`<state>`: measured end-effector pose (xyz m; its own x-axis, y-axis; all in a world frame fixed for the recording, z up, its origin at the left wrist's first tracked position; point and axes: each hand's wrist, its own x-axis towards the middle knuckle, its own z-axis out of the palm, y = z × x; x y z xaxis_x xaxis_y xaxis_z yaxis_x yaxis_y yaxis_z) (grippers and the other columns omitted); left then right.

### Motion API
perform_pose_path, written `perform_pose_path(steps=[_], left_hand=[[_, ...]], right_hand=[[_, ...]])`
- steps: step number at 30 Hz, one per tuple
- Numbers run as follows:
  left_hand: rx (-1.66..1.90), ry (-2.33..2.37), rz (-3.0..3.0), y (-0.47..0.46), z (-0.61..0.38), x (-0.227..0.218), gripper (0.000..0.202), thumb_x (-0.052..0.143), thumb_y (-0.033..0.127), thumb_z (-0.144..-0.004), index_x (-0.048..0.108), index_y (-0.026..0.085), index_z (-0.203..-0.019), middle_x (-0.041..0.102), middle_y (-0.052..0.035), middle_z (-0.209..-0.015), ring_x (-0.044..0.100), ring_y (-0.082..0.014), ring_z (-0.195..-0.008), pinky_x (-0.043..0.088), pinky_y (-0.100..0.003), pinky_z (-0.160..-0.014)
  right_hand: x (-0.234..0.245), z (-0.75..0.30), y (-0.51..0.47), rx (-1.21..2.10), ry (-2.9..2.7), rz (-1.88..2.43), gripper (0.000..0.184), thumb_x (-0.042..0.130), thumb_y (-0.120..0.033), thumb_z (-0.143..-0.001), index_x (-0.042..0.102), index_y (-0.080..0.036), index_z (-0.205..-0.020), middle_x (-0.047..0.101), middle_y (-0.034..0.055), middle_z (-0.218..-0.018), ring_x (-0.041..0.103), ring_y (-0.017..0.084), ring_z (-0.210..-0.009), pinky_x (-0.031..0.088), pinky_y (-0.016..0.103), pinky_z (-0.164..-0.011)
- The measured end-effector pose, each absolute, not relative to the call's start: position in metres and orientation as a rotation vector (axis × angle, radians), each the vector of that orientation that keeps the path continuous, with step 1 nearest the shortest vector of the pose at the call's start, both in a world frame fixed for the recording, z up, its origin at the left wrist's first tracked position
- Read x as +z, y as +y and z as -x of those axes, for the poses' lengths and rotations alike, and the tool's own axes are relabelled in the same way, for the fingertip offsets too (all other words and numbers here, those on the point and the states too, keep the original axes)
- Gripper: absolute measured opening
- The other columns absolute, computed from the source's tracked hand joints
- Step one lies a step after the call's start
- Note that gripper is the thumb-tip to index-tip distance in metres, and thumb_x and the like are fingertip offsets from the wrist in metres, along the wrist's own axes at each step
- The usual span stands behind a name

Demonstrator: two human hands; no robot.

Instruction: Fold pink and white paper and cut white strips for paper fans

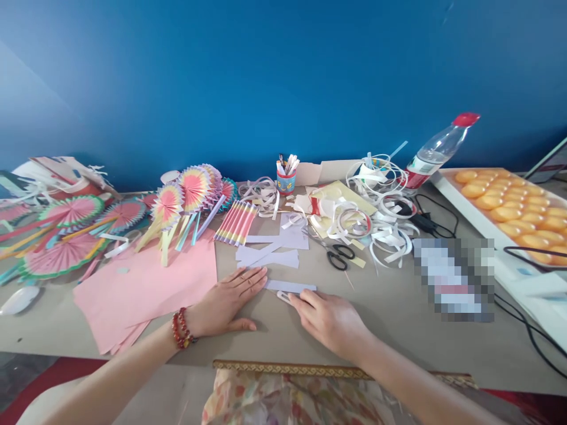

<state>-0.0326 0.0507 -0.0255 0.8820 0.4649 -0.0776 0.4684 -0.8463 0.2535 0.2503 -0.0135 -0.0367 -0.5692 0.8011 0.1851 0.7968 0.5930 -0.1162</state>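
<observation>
My left hand, with a red bead bracelet at the wrist, lies flat with fingers stretched out. Its fingertips press the left end of a lilac paper strip against the table. Closed fingers of my right hand grip a small white tool with a loop-shaped end, just below that strip; its other end is hidden by the fingers. Beyond the strip lie more lilac paper pieces. A pleated pink, yellow and lilac paper sits behind them. Pink paper sheets extend under my left hand and wrist.
Folded paper fans crowd the left. Black-handled scissors, tangled white strips and a pen cup lie farther back. At right are a leaning bottle, a blurred flat object, cables and a tray of orange domes.
</observation>
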Motion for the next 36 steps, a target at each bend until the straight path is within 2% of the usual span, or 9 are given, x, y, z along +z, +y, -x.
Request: perform_pose_path(steps=[7, 12, 29, 33, 36], left_hand=[[-0.013, 0.786, -2.805, 0.031, 0.028, -0.028, 0.096, 0.037, 0.073, -0.088, -0.001, 0.017, -0.156, 0.014, -0.0138, -0.16, 0.016, -0.0318, -0.147, 0.005, -0.05, -0.12], [-0.034, 0.828, -2.83, 0.023, 0.026, -0.031, 0.099, 0.035, 0.076, -0.087, -0.001, 0.014, -0.155, 0.012, -0.0146, -0.16, 0.014, -0.0318, -0.147, 0.001, -0.05, -0.12], [-0.033, 0.814, -2.791, 0.023, 0.025, -0.031, 0.099, 0.038, 0.074, -0.087, -0.002, 0.015, -0.155, 0.011, -0.0153, -0.16, 0.014, -0.0333, -0.147, 0.004, -0.052, -0.119], [-0.025, 0.788, -2.74, 0.027, 0.028, -0.025, 0.094, 0.038, 0.07, -0.09, -0.004, 0.016, -0.155, 0.009, -0.0143, -0.161, 0.014, -0.0319, -0.148, 0.007, -0.052, -0.12], [0.048, 0.798, -2.684, 0.036, 0.034, -0.016, 0.075, 0.034, 0.054, -0.1, -0.001, 0.018, -0.156, 0.012, -0.0112, -0.161, 0.014, -0.028, -0.148, 0.016, -0.048, -0.121]], right_hand=[[-0.034, -0.262, -0.01, 0.066, -2.659, 1.227, 0.033, 0.052, -0.015, -0.088, 0.062, -0.021, -0.119, 0.067, 0.002, -0.091, 0.062, 0.013, -0.07, 0.039, 0.025, -0.056], [-0.034, -0.263, -0.01, 0.061, -2.665, 1.176, 0.035, 0.052, -0.013, -0.087, 0.062, -0.019, -0.119, 0.067, 0.0021, -0.087, 0.062, 0.014, -0.07, 0.04, 0.026, -0.055], [-0.038, -0.244, -0.012, 0.099, -2.692, 1.164, 0.034, 0.054, -0.012, -0.088, 0.061, -0.015, -0.121, 0.065, 0.0039, -0.089, 0.061, 0.014, -0.075, 0.04, 0.027, -0.056], [-0.034, -0.242, -0.01, 0.118, -2.714, 1.195, 0.035, 0.053, -0.013, -0.088, 0.06, -0.017, -0.121, 0.066, 0.0034, -0.09, 0.061, 0.014, -0.074, 0.04, 0.026, -0.054], [-0.029, -0.243, -0.01, 0.166, -2.721, 1.227, 0.033, 0.054, -0.014, -0.088, 0.061, -0.02, -0.12, 0.066, 0.0034, -0.093, 0.061, 0.014, -0.075, 0.039, 0.025, -0.053]])
